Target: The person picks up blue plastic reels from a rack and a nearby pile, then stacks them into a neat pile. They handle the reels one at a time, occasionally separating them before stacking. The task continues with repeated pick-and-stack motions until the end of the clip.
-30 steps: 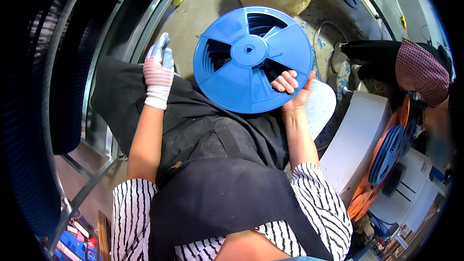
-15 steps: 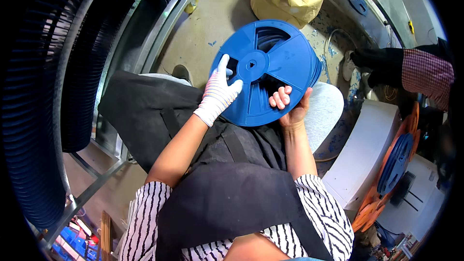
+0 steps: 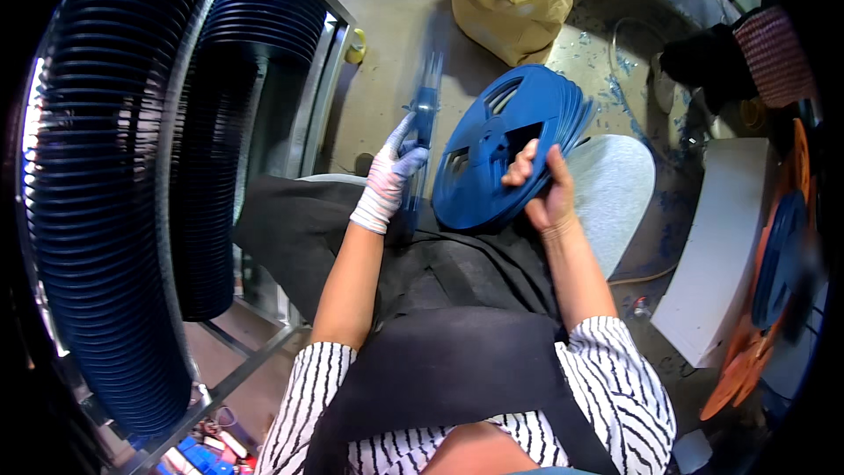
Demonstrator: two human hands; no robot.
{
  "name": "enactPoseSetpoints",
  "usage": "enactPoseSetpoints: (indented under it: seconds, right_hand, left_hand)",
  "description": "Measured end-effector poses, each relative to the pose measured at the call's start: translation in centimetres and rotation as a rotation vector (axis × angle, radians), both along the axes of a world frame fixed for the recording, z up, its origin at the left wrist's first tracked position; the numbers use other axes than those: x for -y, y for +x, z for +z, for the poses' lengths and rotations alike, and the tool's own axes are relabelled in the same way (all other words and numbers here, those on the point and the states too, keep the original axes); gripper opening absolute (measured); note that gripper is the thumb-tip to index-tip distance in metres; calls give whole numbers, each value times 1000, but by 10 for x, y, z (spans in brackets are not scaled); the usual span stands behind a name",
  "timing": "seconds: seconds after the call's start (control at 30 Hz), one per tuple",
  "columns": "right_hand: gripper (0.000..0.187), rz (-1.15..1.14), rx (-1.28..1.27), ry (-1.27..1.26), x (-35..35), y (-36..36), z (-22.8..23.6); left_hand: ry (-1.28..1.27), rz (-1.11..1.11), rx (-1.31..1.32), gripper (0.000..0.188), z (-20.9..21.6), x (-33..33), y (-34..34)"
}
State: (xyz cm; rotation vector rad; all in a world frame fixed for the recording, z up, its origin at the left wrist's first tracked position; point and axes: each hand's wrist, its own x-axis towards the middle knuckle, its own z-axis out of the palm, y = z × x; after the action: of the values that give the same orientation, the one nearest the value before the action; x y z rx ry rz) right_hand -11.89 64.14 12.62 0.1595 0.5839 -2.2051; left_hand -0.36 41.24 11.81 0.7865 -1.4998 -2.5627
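My left hand (image 3: 389,180), in a white striped glove, is closed on a single blue reel disc (image 3: 425,110). That disc is turned edge-on and smeared by motion. Bare, my right hand (image 3: 547,192) grips a stack of blue reel discs (image 3: 469,178), its fingers hooked through a cutout and the thumb on the outer rim. The stack leans over my lap, its front disc showing a hub and window-like cutouts. A gap separates the single disc from the stack. The far side of the stack is hidden.
On my left, a metal rack (image 3: 327,79) holds long rows of dark blue discs (image 3: 105,211). A yellow sack (image 3: 510,4) stands ahead. To the right are a white panel (image 3: 716,251), orange discs (image 3: 747,352) and a person's checked garment (image 3: 778,53). Blue scraps litter the floor.
My left hand has drawn one disc leftward, away from the stack. The stack, still in my right hand, has tilted to the right. My view has shifted slightly.
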Motion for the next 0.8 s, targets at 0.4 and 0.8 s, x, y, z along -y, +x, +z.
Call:
enactPoseSetpoints:
  seconds: [0.4,0.8]
  right_hand:
    - [46,-11,-3,-240,-10,-8,-12]
    - [48,-13,-32,-313,-11,-7,-10]
  left_hand:
    - [837,111,-464,72,32,14,24]
    - [778,-44,-462,68,37,8,35]
